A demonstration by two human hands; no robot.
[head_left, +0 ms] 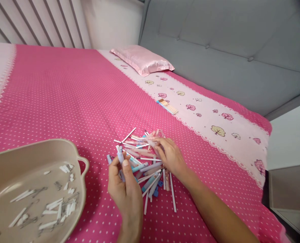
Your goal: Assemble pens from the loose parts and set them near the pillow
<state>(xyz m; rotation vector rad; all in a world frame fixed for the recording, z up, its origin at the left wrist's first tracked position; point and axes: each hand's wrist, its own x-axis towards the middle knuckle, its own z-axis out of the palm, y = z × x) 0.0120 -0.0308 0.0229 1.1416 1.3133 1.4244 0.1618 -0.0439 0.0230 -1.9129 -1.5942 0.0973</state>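
Observation:
My left hand (126, 192) is closed around lavender pen barrels (120, 157), which stand nearly upright between thumb and fingers. Beneath and beyond it lies a loose pile of pen parts (137, 152) on the bedspread: pastel barrels, thin white tubes and small caps. My right hand (171, 157) reaches over the pile's right side, its fingers closed on a translucent pale pink pen part (153, 143); its exact shape is blurred. Blue caps (156, 192) lie at the pile's near edge. A white tube (173, 192) points toward me on the right.
At the left stands a beige plastic basin (81, 189) with white bits and small springs (57, 185) inside. Farther back, a row of slim pens (167, 106) rests on the pink dotted bedspread (64, 87). A pink pillow (143, 59) lies against the grey headboard (216, 44).

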